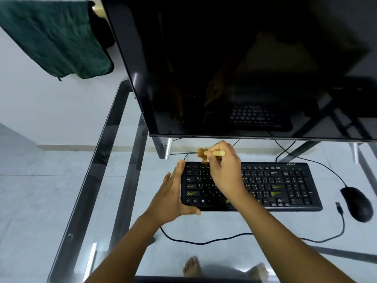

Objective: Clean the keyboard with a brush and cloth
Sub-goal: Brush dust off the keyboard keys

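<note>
A black keyboard (pixel 281 186) lies on the glass desk below the monitor. My right hand (pixel 226 170) grips a small brush (pixel 206 154) with a pale wooden handle; its brown bristles, blurred, sit over the keyboard's top left rows. My left hand (pixel 171 195) rests flat against the keyboard's left end, fingers straight along the edge and thumb under the front edge. A dark green cloth (pixel 53 37) hangs at the far upper left, away from both hands.
A large black monitor (pixel 234 64) fills the upper middle, its stand just behind the keyboard. A black mouse (pixel 357 203) lies right of the keyboard, with a loose cable (pixel 204 242) across the glass. The desk's metal frame (pixel 87 190) runs along the left.
</note>
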A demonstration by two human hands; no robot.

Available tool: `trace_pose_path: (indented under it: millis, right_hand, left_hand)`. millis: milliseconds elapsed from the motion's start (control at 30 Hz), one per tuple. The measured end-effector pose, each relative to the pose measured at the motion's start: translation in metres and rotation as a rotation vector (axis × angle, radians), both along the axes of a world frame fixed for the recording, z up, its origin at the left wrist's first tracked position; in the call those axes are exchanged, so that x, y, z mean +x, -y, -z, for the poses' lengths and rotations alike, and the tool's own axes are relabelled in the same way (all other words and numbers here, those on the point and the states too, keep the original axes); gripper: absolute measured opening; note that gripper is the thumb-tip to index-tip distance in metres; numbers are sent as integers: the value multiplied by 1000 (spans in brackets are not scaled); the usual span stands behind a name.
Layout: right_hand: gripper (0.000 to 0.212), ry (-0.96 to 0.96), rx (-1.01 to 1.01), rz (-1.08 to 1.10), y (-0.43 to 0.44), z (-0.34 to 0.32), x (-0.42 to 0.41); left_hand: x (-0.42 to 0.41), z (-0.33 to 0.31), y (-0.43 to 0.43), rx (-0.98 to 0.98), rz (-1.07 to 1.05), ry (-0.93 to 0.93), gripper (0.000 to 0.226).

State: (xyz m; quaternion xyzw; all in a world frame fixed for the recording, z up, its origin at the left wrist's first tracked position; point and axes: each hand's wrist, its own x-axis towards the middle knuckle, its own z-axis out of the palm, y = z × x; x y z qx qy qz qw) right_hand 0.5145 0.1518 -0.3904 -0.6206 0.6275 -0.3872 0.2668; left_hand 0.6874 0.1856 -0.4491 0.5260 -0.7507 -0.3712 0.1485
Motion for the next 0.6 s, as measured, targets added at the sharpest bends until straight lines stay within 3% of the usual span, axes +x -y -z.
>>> trace_pose_path:
  millis: [133, 233, 367, 467, 533, 600]
  right_hand:
    - [7, -70, 123, -167, -4, 1, 7]
    - [8, -29, 63, -18, 1, -3, 2]
    - [11, -3, 159, -82, -3, -3, 11]
    - [9, 59, 94, 91, 4, -9, 10]
    - [6, 121, 201, 20, 5, -8, 12]
    - [9, 51, 260, -67, 2, -9, 16]
  left_hand:
    - [2, 4, 0, 19, -17, -11, 143]
    - [2, 8, 0, 19, -25, -18, 144]
    - [2, 6, -1, 30, -62, -12, 143]
    - [2, 7, 0, 15, -50, -12, 144]
    - [2, 6, -1, 27, -60, -8, 144]
    - [2, 3, -2, 31, -69, -13, 142]
